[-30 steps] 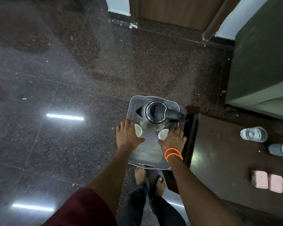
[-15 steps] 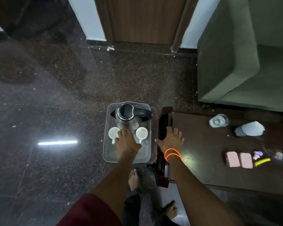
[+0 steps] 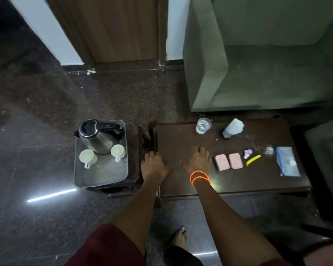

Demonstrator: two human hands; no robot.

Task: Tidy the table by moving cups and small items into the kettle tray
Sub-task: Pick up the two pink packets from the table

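The grey kettle tray (image 3: 102, 173) rests on a small dark stool left of the table. It holds a steel kettle (image 3: 98, 137) and two white cups (image 3: 87, 157) (image 3: 118, 151). My left hand (image 3: 153, 167) lies open on the dark table's (image 3: 238, 183) left end, holding nothing. My right hand (image 3: 197, 160), with orange bands at the wrist, is spread flat over the table, just left of two pink blocks (image 3: 228, 161). A small purple item (image 3: 247, 153), a yellow stick (image 3: 253, 159), a glass (image 3: 203, 125) and a white bottle lying on its side (image 3: 233, 128) sit further along the table.
A blue packet (image 3: 287, 161) lies at the table's right end, with a small clear item (image 3: 268, 150) beside it. A green sofa (image 3: 258, 64) stands behind the table and a wooden door (image 3: 113, 27) behind the stool. Glossy dark floor spreads to the left.
Both hands have left the tray, which now rests on the stool, and have moved right onto the table. The view has swung right, showing more of the table.
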